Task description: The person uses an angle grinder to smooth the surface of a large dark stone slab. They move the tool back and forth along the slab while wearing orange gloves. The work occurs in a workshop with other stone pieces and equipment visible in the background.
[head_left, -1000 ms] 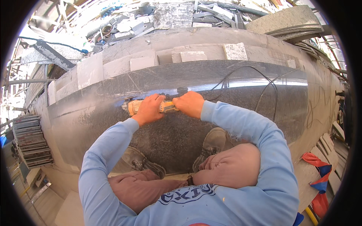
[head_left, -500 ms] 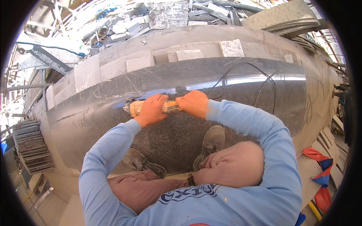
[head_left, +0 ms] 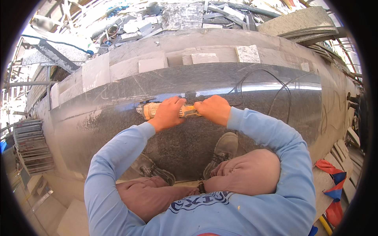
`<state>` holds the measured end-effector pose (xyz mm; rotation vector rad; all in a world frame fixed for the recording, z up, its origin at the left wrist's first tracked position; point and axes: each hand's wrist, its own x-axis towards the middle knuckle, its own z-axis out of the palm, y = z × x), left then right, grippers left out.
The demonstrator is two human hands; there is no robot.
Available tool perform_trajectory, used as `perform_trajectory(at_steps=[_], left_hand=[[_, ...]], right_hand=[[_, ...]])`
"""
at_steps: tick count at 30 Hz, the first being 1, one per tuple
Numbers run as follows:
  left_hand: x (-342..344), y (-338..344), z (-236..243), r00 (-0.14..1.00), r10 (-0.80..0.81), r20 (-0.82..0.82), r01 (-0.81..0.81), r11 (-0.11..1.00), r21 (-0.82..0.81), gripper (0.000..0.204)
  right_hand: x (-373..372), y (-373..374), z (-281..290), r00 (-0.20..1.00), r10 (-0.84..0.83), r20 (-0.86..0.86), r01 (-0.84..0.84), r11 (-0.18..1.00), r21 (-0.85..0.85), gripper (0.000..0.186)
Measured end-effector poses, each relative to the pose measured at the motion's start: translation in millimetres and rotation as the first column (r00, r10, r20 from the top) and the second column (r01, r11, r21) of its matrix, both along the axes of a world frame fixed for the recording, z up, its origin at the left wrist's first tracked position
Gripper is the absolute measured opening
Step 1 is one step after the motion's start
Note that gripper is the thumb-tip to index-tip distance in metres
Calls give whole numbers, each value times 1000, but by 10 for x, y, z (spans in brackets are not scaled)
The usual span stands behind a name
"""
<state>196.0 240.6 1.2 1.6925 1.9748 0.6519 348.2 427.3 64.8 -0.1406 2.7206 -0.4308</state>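
Observation:
A yellow and black angle grinder lies against a long dark polished stone slab, its head at the left end. My left hand is wrapped round the grinder's body. My right hand grips its rear handle. The underside of the grinder and its disc are mostly hidden. A black cord loops over the right part of the slab, and my boots and bent legs are at the slab's near side.
Pale stone blocks line the slab's far side. Rubble and curved slabs lie beyond. Stacked stone strips are at the left. Red and blue cloth flags and loose boards are at the right.
Both my hands and the grinder have moved a short way to the right along the slab. Both hands keep their grip on the tool.

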Motion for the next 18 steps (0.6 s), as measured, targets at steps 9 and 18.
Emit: perform_trajectory(at_steps=[9, 18], left_hand=[[-171, -106, -54, 999, 6, -41, -12, 991, -134, 68], [77, 94, -12, 1000, -10, 3, 10, 1000, -7, 66]], right_hand=[[-156, -49, -144, 998, 21, -55, -23, 999, -38, 10], [103, 103, -32, 1000, 8, -24, -8, 1000, 9, 11]])
